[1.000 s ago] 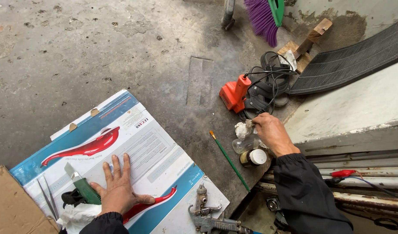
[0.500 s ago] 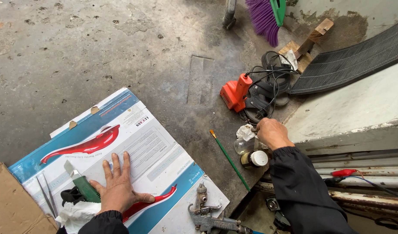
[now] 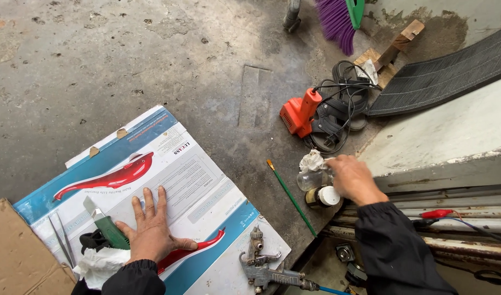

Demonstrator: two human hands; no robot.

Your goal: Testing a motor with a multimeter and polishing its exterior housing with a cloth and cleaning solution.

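Two hands at work on a dirty concrete floor.

The left hand lies flat with fingers spread wide on a flattened box, beside a green knife. The right hand grips a small clear bottle next to a white-capped jar. A green paintbrush lies between the hands; an orange tool and spray gun sit nearby.

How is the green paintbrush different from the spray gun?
The paintbrush is thin, straight and green, and lies on the bare concrete floor. The spray gun is chunky grey metal with a trigger, and lies on the flattened cardboard box. Both lie flat between the hands, untouched.
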